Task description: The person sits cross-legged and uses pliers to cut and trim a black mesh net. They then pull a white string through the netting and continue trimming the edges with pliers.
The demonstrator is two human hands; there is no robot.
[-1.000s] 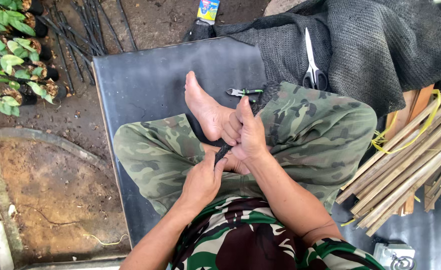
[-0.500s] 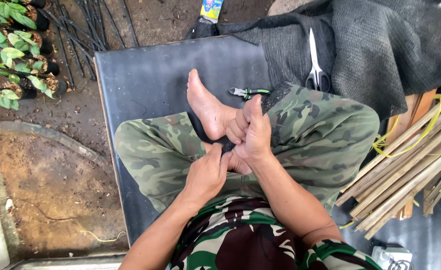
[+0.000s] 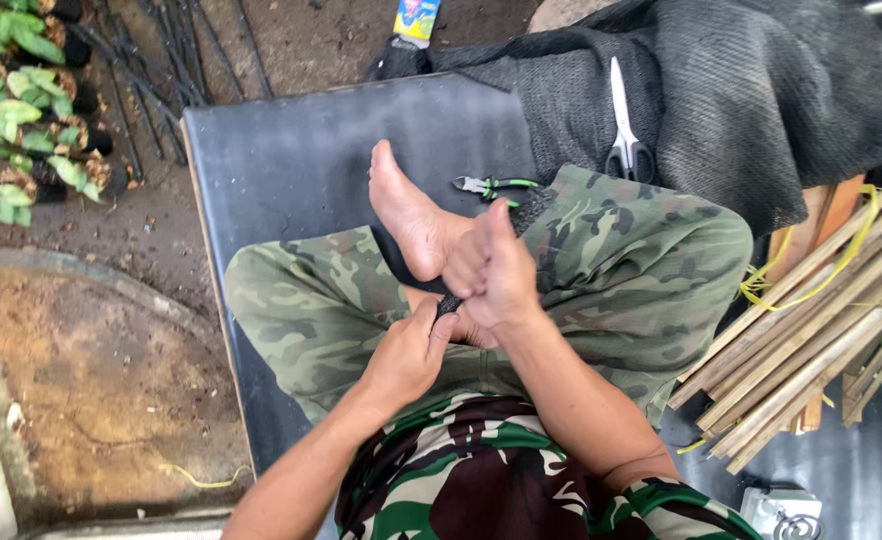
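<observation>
Both hands, left (image 3: 406, 355) and right (image 3: 496, 275), fisted around a black strip (image 3: 448, 303) over crossed legs

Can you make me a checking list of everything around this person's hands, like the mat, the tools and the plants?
Surface: dark mat under the person, lying on bare soil.
Job's things: a thin black strip gripped between both hands, by the bare foot.
Clutter: green-handled pliers on the mat; scissors on dark netting; bamboo sticks tied with yellow string.
Grippers: left hand pinches the strip; right hand is fisted round it.
Cables: nothing seen.
Surroundings: potted seedlings, thin black rods, a flat concrete slab.
</observation>
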